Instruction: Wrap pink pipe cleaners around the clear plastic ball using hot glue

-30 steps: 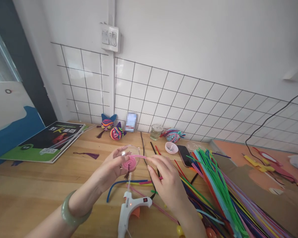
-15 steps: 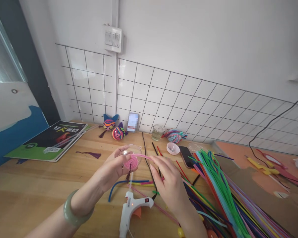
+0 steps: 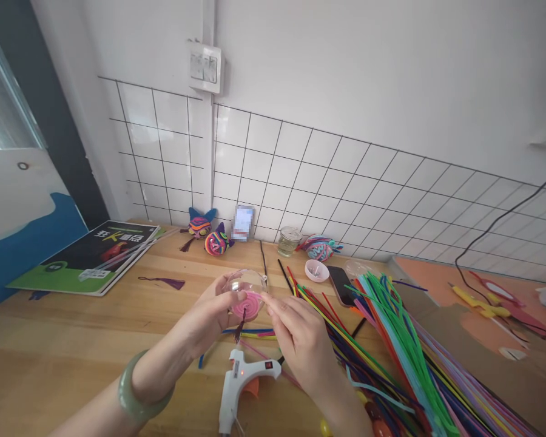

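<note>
A clear plastic ball (image 3: 250,279) rests in my left hand (image 3: 212,312), whose fingers wrap round its left side. Pink pipe cleaner (image 3: 250,304) lies coiled in a spiral on the ball, my left thumb pressing on it. From the spiral's middle hangs a dark purple tassel (image 3: 239,328). At the ball's right edge my right hand (image 3: 295,331) pinches the pipe cleaner's loose end between thumb and index finger. Just below both hands stands a white hot glue gun (image 3: 241,379) with a small red light lit.
Many coloured pipe cleaners (image 3: 400,346) spread over the right side. Behind them are a dark phone (image 3: 341,285), a pink bowl (image 3: 316,271) and a glass jar (image 3: 289,241). Finished wrapped ornaments (image 3: 216,241) stand by the wall. Books (image 3: 86,258) and another tassel (image 3: 164,282) lie left.
My right hand has come left and slightly down against the ball. The pipe cleaner's free stretch, earlier held out to the right, now lies close to the spiral's edge.
</note>
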A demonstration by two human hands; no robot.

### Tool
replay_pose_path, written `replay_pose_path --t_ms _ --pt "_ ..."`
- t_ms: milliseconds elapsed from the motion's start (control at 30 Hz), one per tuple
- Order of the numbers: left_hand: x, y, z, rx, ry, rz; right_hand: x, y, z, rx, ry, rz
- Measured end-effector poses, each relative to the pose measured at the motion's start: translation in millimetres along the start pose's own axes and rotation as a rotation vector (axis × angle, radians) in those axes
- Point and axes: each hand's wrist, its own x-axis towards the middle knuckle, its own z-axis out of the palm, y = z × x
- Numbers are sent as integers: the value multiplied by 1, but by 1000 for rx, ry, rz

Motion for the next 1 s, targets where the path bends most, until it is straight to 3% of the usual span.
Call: replay_pose_path --t_ms 400,767,1000 --pt "-3 2 4 70 -193 -61 3 1 -10 34 16 23" --pt "-4 3 6 161 -62 -56 4 -1 -11 -53 5 -28" --pt "-4 1 5 113 -115 -27 4 -1 -12 -142 13 -79"
